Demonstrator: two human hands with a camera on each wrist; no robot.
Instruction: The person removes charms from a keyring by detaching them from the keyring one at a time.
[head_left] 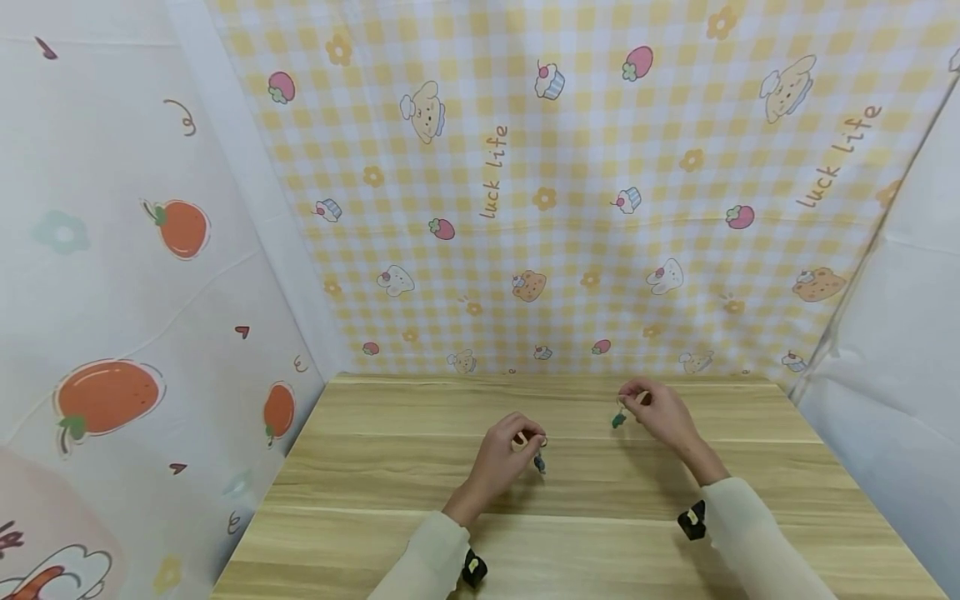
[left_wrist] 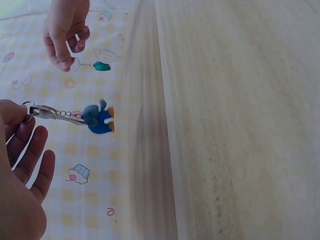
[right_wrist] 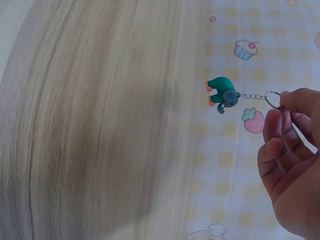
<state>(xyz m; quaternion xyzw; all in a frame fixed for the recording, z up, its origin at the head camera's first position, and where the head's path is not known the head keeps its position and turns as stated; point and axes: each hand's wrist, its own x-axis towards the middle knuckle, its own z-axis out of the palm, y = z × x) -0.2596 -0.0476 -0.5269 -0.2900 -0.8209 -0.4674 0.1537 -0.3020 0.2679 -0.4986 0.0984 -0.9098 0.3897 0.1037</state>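
Observation:
My left hand (head_left: 504,454) pinches the metal ring of a blue elephant keychain (head_left: 539,461) between thumb and forefinger. In the left wrist view the blue elephant figure (left_wrist: 99,119), with grey head and orange feet, dangles from a short chain beside a slim silver metal piece (left_wrist: 46,112). To the right and farther back, my right hand (head_left: 658,408) grips the ring of a green elephant keychain (head_left: 618,419) by its fingertips. The right wrist view shows the green elephant figure (right_wrist: 221,91), also grey-headed and orange-footed, at the end of its chain. Both figures hang over the table.
Beneath the hands lies a wood-grain table (head_left: 390,475). A yellow checked cloth (head_left: 585,250) with printed cakes and animals hangs along its back edge. White cloths stand at the left (head_left: 225,167) and right (head_left: 900,333). Black wrist devices show at the left cuff (head_left: 474,568) and right cuff (head_left: 692,521).

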